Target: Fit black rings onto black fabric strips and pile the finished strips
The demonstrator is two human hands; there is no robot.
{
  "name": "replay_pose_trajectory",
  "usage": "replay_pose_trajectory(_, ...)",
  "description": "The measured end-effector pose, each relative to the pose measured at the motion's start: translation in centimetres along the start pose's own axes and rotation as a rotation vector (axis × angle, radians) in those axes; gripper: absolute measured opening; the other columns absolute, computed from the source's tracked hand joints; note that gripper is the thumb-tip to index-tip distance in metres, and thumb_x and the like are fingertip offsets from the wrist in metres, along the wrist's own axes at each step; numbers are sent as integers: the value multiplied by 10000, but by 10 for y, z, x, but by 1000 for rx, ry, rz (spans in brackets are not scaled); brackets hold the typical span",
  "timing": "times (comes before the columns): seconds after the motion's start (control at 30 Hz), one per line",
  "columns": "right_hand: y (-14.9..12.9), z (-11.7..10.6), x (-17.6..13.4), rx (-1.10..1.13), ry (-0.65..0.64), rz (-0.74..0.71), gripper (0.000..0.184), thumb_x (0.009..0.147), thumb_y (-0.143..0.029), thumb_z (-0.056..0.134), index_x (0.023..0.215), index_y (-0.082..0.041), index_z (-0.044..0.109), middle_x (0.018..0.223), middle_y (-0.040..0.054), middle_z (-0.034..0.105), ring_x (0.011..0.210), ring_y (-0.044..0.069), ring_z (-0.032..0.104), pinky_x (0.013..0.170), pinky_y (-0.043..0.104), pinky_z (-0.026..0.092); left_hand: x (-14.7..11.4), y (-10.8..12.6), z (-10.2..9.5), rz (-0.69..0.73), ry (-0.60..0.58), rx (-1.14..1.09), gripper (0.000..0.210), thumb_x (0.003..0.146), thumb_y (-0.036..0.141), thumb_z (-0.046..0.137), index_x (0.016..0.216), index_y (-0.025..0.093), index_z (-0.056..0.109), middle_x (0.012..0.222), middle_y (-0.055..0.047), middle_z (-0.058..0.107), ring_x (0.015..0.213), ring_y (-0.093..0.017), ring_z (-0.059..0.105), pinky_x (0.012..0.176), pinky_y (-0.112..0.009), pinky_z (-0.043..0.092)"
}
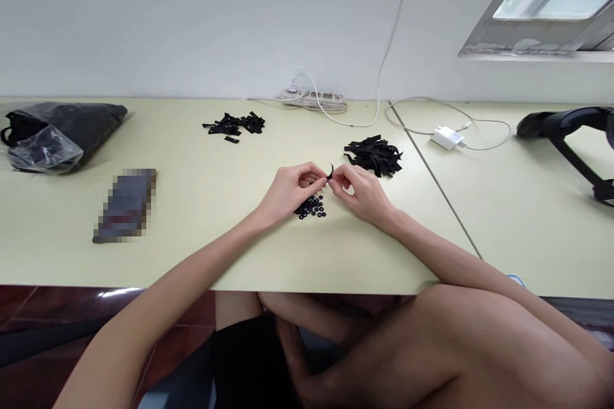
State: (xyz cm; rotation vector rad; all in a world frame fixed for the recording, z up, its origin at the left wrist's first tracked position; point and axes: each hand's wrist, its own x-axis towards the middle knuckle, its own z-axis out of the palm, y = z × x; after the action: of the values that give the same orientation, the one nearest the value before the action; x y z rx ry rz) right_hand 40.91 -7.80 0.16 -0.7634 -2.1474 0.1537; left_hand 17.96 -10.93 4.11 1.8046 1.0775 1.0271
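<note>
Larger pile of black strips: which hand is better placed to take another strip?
Likely the right hand: the larger pile lies just beyond it, while the left hand is farther away, across the held strip.

No lettering, label, brand, number or sign can be read anywhere in view. The dark object [125,208] on the left of the counter [192,217] is covered by coarse pixelation, and its dull reddish patch resolves into no letters or figures. On the white power strip [326,101] by the wall [192,25] and the white charger [446,138] to its right, the details are too small and soft to tell print from sockets, edges or shading.
</note>
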Motion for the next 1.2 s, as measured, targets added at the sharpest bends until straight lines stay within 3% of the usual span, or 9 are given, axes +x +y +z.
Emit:
replay_pose_trajectory(0.23, 1, -3, -1, -141, -53, -101, 181, 1130, -171, 540, 978, -234, 616, 795, 25, 712, 699, 187, 607, 689, 351, 471, -3, 4, 1, -32, -77, 18, 196, 1053, 391, 741, 1017, 203, 777, 924, -44, 825, 817, -184, 769, 791, -315, 600)
replay_pose_trajectory(0.47, 2, -3, -1, -220, -154, -93, 280, 1180, -230, 462, 1034, -221, 700, 890, 98, 796, 785, 243, 696, 763, 399, 539, -6, 6, 4, -38, -75, 44, 201, 1054, 372, 718, 967, 200, 774, 880, -51, 816, 804, -188, 747, 775, -322, 579)
replay_pose_trajectory(0.83, 1, 0, 0, -307, -98, -163, 279, 1155, -189, 459, 972, -219, 667, 792, 72, 758, 699, 219, 644, 689, 366, 459, -6, 4, 7, -57, -62, 8, 245, 1050, 421, 740, 969, 194, 788, 871, -49, 812, 779, -186, 739, 773, -320, 572)
replay_pose_trajectory(1.0, 3, 0, -3, -202, -128, -63, 227, 1095, -174, 518, 895, -240, 602, 757, 36, 714, 682, 192, 593, 680, 338, 415, -4, -1, 9, -54, -103, -20, 228, 1040, 410, 730, 964, 198, 764, 883, -48, 802, 791, -183, 719, 767, -314, 554)
replay_pose_trajectory(1.2, -3, -5, 1, 90, -201, 197, 177, 1012, -203, 569, 841, -246, 556, 691, -28, 585, 604, 138, 469, 612, 289, 360, -3, -1, 8, -92, -128, -156, 293, 1032, 477, 768, 995, 187, 761, 898, -56, 774, 819, -177, 705, 821, -321, 573)
